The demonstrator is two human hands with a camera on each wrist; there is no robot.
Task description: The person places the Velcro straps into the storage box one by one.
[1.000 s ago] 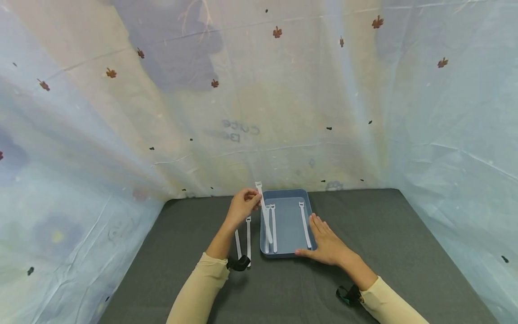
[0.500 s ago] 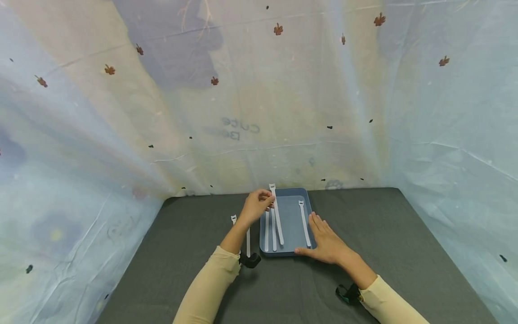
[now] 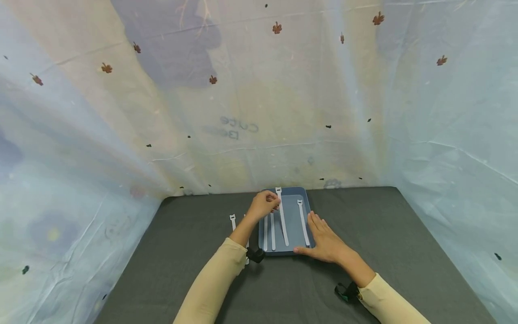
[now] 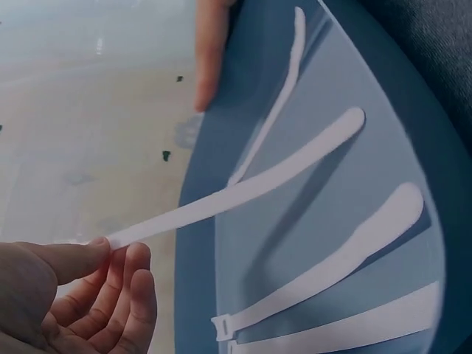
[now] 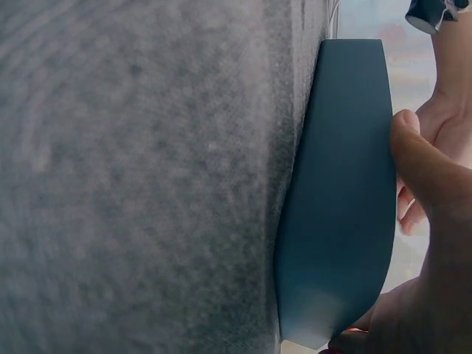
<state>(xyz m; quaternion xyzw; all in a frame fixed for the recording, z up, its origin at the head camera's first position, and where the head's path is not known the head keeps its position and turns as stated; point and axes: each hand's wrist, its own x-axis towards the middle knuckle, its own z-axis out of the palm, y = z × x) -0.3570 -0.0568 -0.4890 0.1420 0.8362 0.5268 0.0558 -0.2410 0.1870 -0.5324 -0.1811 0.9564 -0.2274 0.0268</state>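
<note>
My left hand (image 3: 262, 204) pinches a white hook-and-loop cable tie (image 3: 283, 220) between thumb and forefinger, near its slotted head. The strap slants over the blue-grey tray (image 3: 279, 254), its rounded tail toward the near side; the left wrist view shows this raised strap (image 4: 258, 188) above its shadow. Two similar ties (image 3: 273, 236) lie in the tray's left part, their heads hidden behind my left hand. Another tie (image 3: 303, 225) lies along the right side. My right hand (image 3: 325, 243) rests at the tray's near right corner with fingers straight, its thumb (image 5: 417, 151) on the near rim.
Left of the tray, more white ties (image 3: 233, 221) lie on the dark grey cloth (image 3: 194, 252), partly covered by my left forearm. Black straps (image 3: 256, 255) circle both wrists. A pale patterned curtain (image 3: 263, 157) hangs right behind the table's far edge.
My left hand has carried its tie rightward, from the tray's left edge to over its middle, and lowered it slightly. My right hand has stayed at the corner.
</note>
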